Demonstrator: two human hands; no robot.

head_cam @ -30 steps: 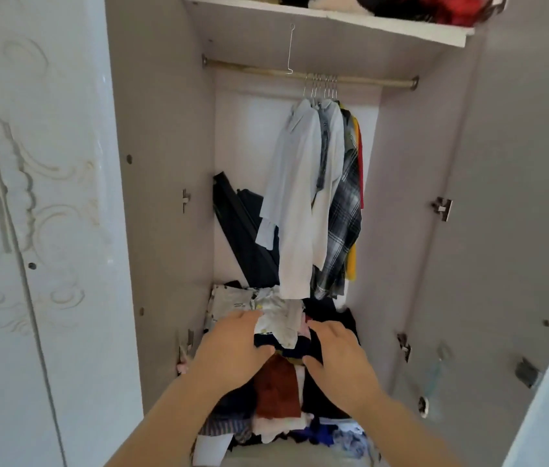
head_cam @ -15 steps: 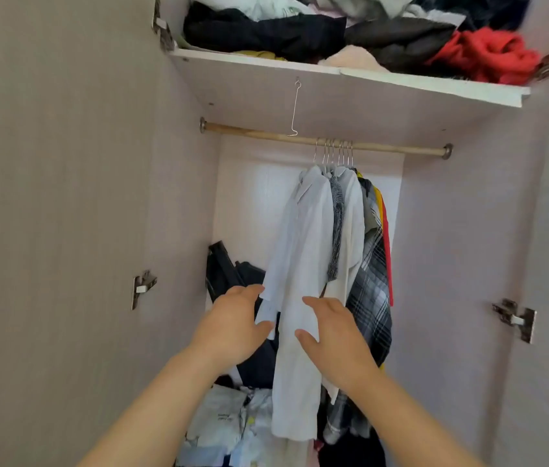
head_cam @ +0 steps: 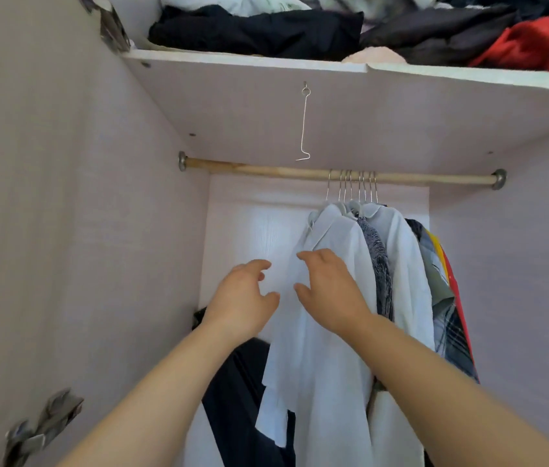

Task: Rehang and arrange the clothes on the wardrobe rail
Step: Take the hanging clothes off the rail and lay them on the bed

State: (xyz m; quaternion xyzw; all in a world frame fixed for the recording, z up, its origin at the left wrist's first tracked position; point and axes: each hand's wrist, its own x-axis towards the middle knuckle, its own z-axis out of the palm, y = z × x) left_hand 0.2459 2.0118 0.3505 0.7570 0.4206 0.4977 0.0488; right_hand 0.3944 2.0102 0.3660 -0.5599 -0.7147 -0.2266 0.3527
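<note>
- White shirt (head_cam: 330,365) hangs front-most in the bunch. Its hem runs off the bottom edge and its hanger is buried under the collar.
- Hooks (head_cam: 350,185) sit bunched on the rail (head_cam: 266,170), right of its middle. They overlap, so the count is hard to read.
- Behind the front shirt: grey knit (head_cam: 379,264), second white shirt (head_cam: 404,264), plaid shirt (head_cam: 451,332), then yellow and red slivers of unclear garment type.
- Dark garment (head_cam: 243,399) low left, partly behind the left forearm and cut off at the bottom. Cannot tell what it is.
- Shelf (head_cam: 232,62) above carries a heap (head_cam: 256,32) of black, pale and red clothes, cropped by the top edge.
- Thin wire (head_cam: 304,126) dangles from the shelf underside, left of the hooks.
- Hinge (head_cam: 40,423) at lower left is blurred.
- Left hand (head_cam: 243,298): empty, fingers loosely curled, just left of the white shirt's sleeve edge, no visible contact.
- Right hand (head_cam: 330,291): fingers spread and relaxed over the white shirt's chest, below the collar, gripping nothing. Cannot tell whether the palm touches the fabric.
- Both hands are well below the rail.
</note>
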